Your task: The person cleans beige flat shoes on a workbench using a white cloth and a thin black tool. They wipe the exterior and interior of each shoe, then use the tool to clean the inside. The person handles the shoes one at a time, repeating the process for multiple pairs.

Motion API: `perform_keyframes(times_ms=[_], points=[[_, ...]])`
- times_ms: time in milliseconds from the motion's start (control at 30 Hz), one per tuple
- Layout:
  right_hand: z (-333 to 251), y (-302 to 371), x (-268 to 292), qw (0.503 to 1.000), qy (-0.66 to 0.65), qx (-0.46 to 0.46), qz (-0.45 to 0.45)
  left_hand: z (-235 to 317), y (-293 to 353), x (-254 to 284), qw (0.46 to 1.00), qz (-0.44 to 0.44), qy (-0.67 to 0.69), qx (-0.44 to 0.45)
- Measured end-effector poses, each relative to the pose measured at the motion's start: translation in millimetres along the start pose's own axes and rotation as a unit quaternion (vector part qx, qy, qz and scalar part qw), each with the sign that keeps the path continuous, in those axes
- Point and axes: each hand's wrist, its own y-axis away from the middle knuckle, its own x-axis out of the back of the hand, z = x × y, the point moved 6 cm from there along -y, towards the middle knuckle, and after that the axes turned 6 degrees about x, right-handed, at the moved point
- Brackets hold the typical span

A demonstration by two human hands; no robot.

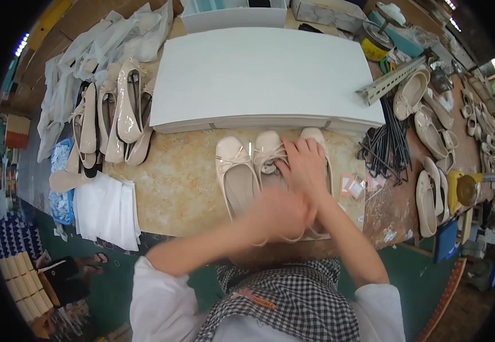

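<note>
Nearest, the left hand [279,212], a blur whose grip I can't tell, hovers over three glossy beige bow-topped flats [236,175] on the surface [170,188]. Beyond, the right hand [305,162] spreads its fingers beside the middle bow [270,155], its hold unclear; unreadable tags [352,186] lie rightward.

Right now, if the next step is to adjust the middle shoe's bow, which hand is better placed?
Probably the right hand: its fingers are beside the bow. The left hand, blurred, is lower in view and farther from it.
</note>
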Motion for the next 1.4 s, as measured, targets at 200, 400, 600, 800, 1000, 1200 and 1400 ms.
perform_keyframes(times_ms=[200,400,600,800,1000,1200,1400], points=[[3,65,59,0.987,-0.159,0.018,0.002,-200,-100,53,0.925,0.239,-0.153,0.250],[19,93,79,0.854,-0.474,-0.190,0.103,-113,-70,62,0.943,0.306,0.090,0.095],[8,110,39,0.482,-0.748,-0.457,-0.002,41,43,73,0.898,0.236,0.329,-0.171],[-10,46,73,0.929,-0.362,-0.058,0.041,-68,75,35,0.827,0.236,0.340,0.381],[-54,27,18,0.883,-0.464,-0.014,-0.076,-87,89,-21,0.410,0.209,0.840,0.285],[-85,18,-16,0.968,-0.144,0.164,-0.122,-20,127,-24,0.944,0.159,0.217,0.190],[-108,-12,-67,0.982,0.063,0.132,-0.123,-10,108,-31,0.959,0.162,0.158,0.172]])
